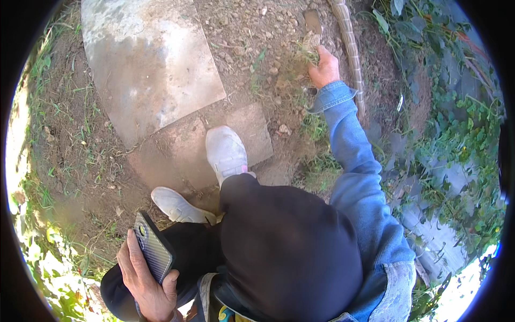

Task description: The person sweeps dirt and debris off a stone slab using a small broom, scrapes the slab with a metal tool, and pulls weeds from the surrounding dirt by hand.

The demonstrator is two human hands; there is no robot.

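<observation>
My left hand (147,277) holds a smartphone in a dark ribbed case (155,249), its camera side turned up, above my bent left knee. My right hand (325,68) reaches far forward, low over the soil, its fingers closed around a tuft of grass with dirt and roots (309,50). Just beyond those fingers lies a flat brown blade-like piece (313,22); whether the hand touches it I cannot tell. Loose, pebbly soil (249,48) surrounds the tuft. The fingertips of the right hand are partly hidden by the grass.
A large stained slab (157,72) lies front left, with paving bricks (189,141) under my light shoe (226,151). A long ribbed, pole-like thing (350,52) runs right of my right hand. Leafy vines (454,133) line the right side.
</observation>
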